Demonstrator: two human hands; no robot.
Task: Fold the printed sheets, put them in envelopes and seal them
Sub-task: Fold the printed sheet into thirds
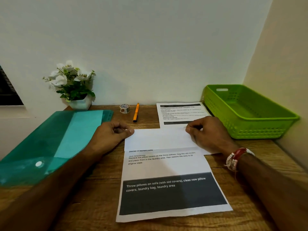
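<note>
A printed sheet (pixel 166 165) lies on the wooden desk (pixel 100 189) in front of me, its top third folded down so the blank back faces up. My left hand (pixel 113 132) pinches the fold's left corner. At the fold's right end my right hand (pixel 208 132) presses down, fingers curled on the paper. A second printed sheet (pixel 180 112) lies flat behind, partly under the folded one. No envelope shows in the open.
A translucent teal document folder (pixel 55 140) covers the desk's left side. A green plastic basket (pixel 248 110) stands at the back right by the wall. A roll of tape (pixel 124 108), an orange pen (pixel 136 112) and a flower pot (pixel 80 102) sit along the back.
</note>
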